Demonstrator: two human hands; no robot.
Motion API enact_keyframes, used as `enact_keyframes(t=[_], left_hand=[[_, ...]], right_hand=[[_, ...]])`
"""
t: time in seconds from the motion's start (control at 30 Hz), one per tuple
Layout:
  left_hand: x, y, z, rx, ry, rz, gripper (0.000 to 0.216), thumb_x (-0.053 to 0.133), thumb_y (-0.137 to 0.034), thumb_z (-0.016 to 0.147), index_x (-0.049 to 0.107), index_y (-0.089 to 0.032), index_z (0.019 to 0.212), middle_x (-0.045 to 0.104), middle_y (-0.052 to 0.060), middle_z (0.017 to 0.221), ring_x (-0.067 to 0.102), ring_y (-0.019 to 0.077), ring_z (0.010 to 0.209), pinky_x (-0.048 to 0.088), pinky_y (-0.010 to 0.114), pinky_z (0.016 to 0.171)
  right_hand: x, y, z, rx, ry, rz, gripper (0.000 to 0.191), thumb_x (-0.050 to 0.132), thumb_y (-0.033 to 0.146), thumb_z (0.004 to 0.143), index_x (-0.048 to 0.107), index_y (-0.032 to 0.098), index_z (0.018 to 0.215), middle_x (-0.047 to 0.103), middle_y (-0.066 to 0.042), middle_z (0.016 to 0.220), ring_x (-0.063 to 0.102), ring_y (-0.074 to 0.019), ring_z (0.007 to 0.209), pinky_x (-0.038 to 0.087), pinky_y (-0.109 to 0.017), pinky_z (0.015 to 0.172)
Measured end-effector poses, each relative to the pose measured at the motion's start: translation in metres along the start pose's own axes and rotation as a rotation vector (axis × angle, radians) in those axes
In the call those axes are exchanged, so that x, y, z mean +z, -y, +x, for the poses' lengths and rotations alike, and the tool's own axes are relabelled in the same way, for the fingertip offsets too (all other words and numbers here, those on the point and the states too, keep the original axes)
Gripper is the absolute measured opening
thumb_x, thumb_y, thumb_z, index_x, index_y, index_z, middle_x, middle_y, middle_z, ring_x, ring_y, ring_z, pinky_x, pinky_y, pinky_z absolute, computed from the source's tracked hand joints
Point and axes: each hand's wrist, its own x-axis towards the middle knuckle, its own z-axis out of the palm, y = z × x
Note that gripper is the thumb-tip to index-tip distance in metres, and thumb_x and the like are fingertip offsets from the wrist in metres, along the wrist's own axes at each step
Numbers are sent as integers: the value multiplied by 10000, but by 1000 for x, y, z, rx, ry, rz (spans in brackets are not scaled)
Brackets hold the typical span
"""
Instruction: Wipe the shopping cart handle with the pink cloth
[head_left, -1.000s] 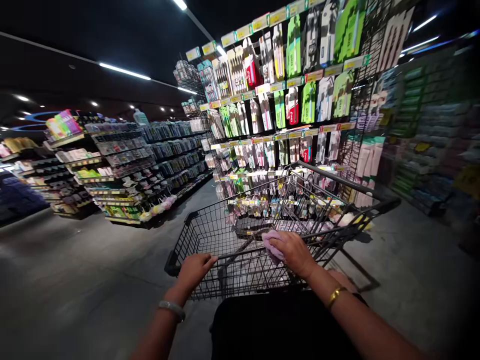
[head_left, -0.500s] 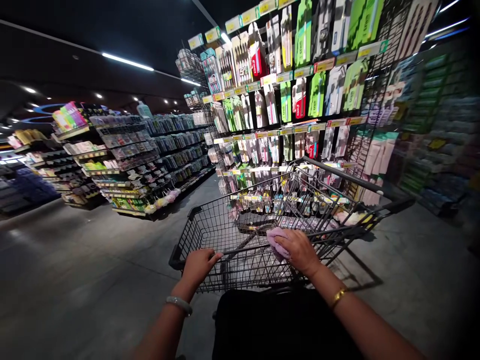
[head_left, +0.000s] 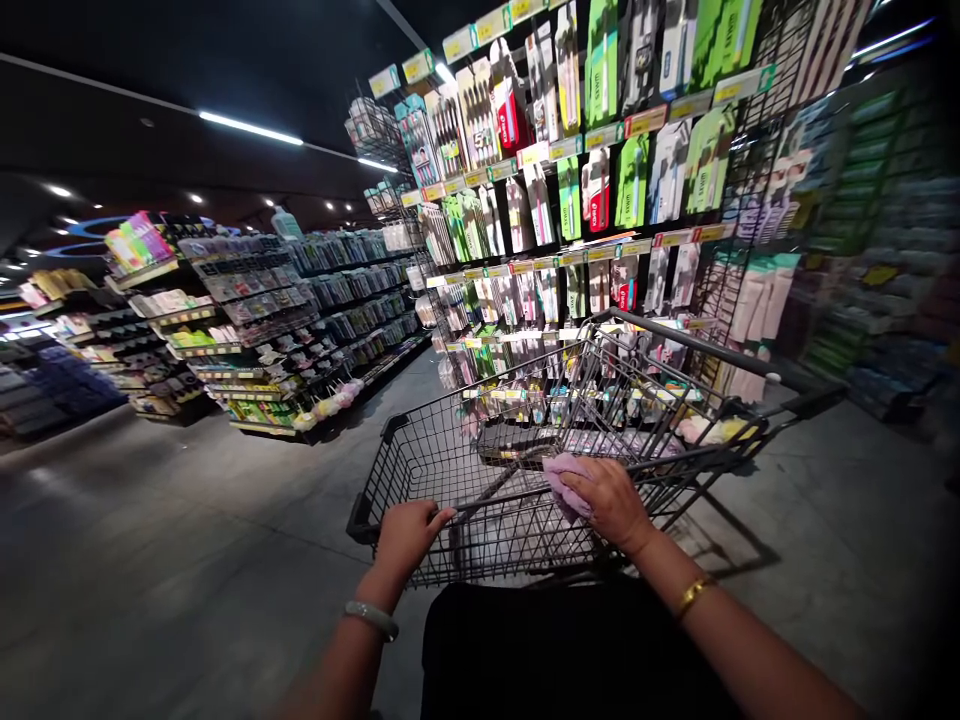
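A dark wire shopping cart [head_left: 495,540] stands sideways just ahead of me, its push handle [head_left: 720,360] toward the right. My left hand [head_left: 409,538] is closed over the near top rim, close to the cart's front end; its fingers curl partly out of sight. Farther right along the same rim, my right hand [head_left: 611,500] grips a bunched pale purple cloth [head_left: 570,485], which rests against the rim. Part of the cloth is covered by the fingers.
Behind the cart rises a rack of packaged toothbrushes [head_left: 570,200] with price tags. Stocked shelves [head_left: 247,330] line the left side, beyond a stretch of grey floor [head_left: 187,530]. More shelves [head_left: 870,260] stand blurred in the dark at the right.
Both hands and the cart appear slightly farther right in view. The right hand and cloth have shifted a little right relative to the left hand. Both grips stay as they were.
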Motion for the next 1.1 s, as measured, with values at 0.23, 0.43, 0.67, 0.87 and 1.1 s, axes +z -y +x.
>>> enact_keyframes(t=[0.23,0.43,0.67,0.87,1.1], left_hand=[[2,4,3,-2,13,5,588,339,-649,965,618,-199,710,692,52,746,634,211,788,311,303,683],[4,4,5,-1,5,-5,593,335,-662,958,560,-203,658,637,27,657,599,200,693,283,300,638],[8,6,4,7,11,-3,558,367,-635,962,581,-201,683,663,38,709,622,215,759,309,301,696],[3,1,4,-10,19,11,580,353,-653,957,590,-201,682,674,41,718,620,212,749,289,302,662],[4,-2,2,-27,-20,-24,621,326,-696,942,609,-203,691,674,33,717,613,208,738,284,299,657]], right_hand=[[7,2,-2,25,-29,-18,315,557,160,901,700,283,1153,643,-107,1184,557,-234,1058,415,-411,927],[10,1,-3,2,-113,-42,269,587,150,873,713,272,1077,634,-102,1146,548,-214,1021,415,-415,930],[5,4,0,0,-109,-35,275,601,158,868,694,284,1094,639,-90,1161,551,-212,1022,423,-401,912],[4,2,-1,3,-65,-64,268,567,179,898,700,274,1111,642,-98,1133,537,-220,1004,411,-404,912],[0,-3,1,-45,-32,-60,334,525,138,875,697,235,1145,627,-125,1148,529,-233,967,406,-396,873]])
